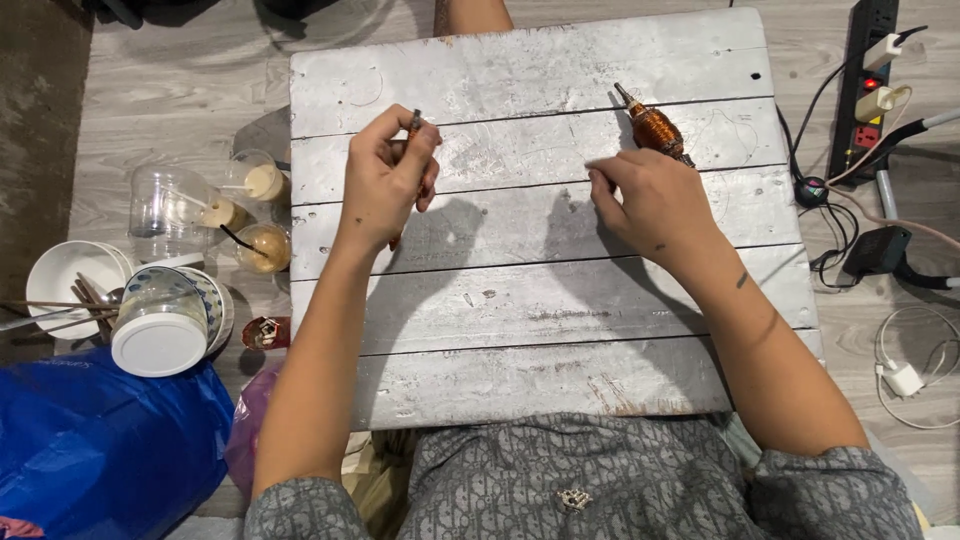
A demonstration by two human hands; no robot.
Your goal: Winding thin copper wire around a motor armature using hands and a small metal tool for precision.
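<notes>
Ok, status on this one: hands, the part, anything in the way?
Left hand pinching a thin dark tool, raised over the grey plank board. Right hand on the board, fingertips beside the copper-wound motor armature. Nothing between hands and armature.

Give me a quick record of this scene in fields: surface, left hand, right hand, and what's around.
surface: worn silver-painted plank board
left hand: left hand pinches a thin dark tool at its fingertips, raised over the board
right hand: right hand rests on the board, fingertips pinched, beside a copper-wound motor armature
left of board: drink cups, white bowls, blue plastic bag
right of board: power strip, cables
</notes>
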